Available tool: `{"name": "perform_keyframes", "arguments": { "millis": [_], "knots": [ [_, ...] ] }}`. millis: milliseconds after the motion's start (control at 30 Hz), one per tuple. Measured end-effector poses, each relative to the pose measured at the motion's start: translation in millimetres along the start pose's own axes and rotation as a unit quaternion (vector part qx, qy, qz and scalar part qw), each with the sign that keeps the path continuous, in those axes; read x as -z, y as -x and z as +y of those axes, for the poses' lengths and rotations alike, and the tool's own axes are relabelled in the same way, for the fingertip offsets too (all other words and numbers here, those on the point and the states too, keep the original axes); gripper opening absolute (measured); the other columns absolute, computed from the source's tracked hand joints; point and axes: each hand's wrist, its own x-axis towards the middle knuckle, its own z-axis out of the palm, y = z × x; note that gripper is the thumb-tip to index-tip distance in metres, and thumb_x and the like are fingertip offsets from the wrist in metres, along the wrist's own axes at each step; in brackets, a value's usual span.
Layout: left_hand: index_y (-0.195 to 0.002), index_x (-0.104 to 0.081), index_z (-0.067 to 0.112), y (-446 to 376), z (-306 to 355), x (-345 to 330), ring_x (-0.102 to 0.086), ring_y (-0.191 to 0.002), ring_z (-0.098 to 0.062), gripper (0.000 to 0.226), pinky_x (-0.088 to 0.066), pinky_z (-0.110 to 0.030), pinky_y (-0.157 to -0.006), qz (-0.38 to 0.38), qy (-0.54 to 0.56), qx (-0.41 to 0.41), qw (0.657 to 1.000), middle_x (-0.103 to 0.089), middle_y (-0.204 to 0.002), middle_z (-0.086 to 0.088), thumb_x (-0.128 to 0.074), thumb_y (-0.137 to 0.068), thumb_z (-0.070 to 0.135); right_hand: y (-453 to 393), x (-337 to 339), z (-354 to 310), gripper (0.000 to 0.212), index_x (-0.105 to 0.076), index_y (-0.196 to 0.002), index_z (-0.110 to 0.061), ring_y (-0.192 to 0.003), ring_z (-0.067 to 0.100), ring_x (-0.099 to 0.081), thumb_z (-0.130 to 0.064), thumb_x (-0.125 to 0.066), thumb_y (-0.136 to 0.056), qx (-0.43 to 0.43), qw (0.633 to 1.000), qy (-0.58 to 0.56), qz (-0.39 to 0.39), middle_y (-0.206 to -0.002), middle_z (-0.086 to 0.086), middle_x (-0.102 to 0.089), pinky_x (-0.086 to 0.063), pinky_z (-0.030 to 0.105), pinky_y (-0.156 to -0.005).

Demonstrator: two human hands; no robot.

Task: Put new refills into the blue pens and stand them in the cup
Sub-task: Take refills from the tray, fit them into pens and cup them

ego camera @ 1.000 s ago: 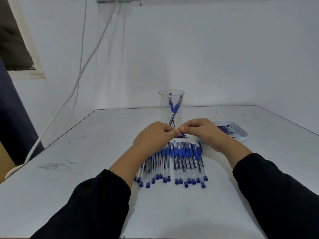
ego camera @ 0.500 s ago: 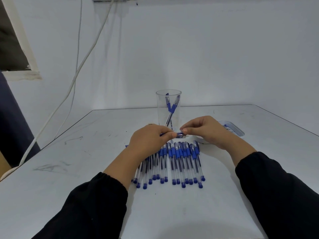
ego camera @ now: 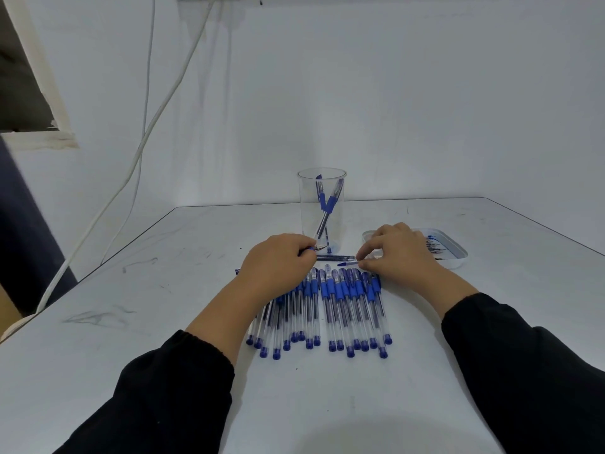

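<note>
A row of several blue pens (ego camera: 330,306) lies on the white table (ego camera: 163,306) in front of me. My left hand (ego camera: 278,263) grips one pen (ego camera: 317,248), whose metal tip pokes out to the right. My right hand (ego camera: 399,253) pinches the end of a thin blue refill (ego camera: 347,263) low over the table. Other refills (ego camera: 334,257) lie just behind it. A clear cup (ego camera: 322,211) stands behind the hands with two blue pens leaning inside.
A shallow white tray (ego camera: 458,260) with several refills sits at the right, partly behind my right hand. White cables (ego camera: 147,132) hang down the wall at the left. The table's left edge runs diagonally near a dark object.
My hands, joined a second ago at the pen, have drawn apart and dropped toward the table. The right hand now holds a refill away from the pen in the left hand.
</note>
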Motion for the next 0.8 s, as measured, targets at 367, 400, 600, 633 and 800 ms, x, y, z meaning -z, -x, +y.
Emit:
{"name": "perform_keyframes", "arguments": {
  "millis": [367,400,600,633,800],
  "knots": [
    [-0.12,-0.06,0.038,-4,-5,-6,-0.051,-0.098,-0.013,0.027,-0.044,-0.031,-0.083,0.029,0.023,-0.039,0.999,-0.066,-0.104,0.004,-0.048,-0.096,0.033,3,7,-11,0.023,-0.073,-0.102,-0.032,-0.098,0.003,-0.055,-0.046,-0.058,-0.091,0.019,0.972,-0.231,0.033,-0.102,-0.015,-0.066,-0.04,0.028,-0.085],
    [-0.121,-0.059,0.039,-3,-4,-6,-0.049,-0.1,-0.014,0.028,-0.043,-0.032,-0.085,0.032,0.016,-0.042,0.998,-0.065,-0.102,0.003,-0.048,-0.096,0.033,6,9,-16,0.025,-0.074,-0.101,-0.03,-0.093,-0.003,-0.055,-0.046,-0.058,-0.091,0.019,0.958,-0.286,0.015,-0.096,-0.018,-0.066,-0.04,0.021,-0.08],
    [-0.109,-0.062,0.03,0,1,-7,-0.047,-0.084,-0.01,0.022,-0.031,-0.021,-0.062,0.059,0.001,-0.044,0.997,-0.049,-0.081,0.007,-0.048,-0.095,0.039,9,9,-31,0.025,-0.075,-0.086,-0.021,-0.072,-0.006,-0.061,-0.042,-0.062,-0.09,0.019,0.935,-0.353,-0.04,-0.081,-0.009,-0.073,-0.041,0.021,-0.071],
    [-0.108,-0.063,0.029,0,2,-7,-0.044,-0.082,-0.009,0.022,-0.031,-0.022,-0.062,0.062,-0.002,-0.048,0.997,-0.047,-0.078,0.009,-0.047,-0.095,0.039,9,9,-31,0.022,-0.075,-0.087,-0.02,-0.068,-0.008,-0.06,-0.038,-0.064,-0.089,0.021,0.931,-0.362,-0.042,-0.079,-0.009,-0.073,-0.041,0.02,-0.07],
    [-0.108,-0.064,0.028,0,4,-8,-0.048,-0.088,-0.014,0.026,-0.04,-0.03,-0.071,0.055,-0.008,-0.056,0.997,-0.06,-0.085,-0.001,-0.043,-0.097,0.037,9,10,-30,0.005,-0.074,-0.086,-0.023,-0.075,0.0,-0.062,-0.024,-0.075,-0.081,0.019,0.921,-0.388,-0.019,-0.079,-0.007,-0.07,-0.043,0.022,-0.073]
  ]
}}
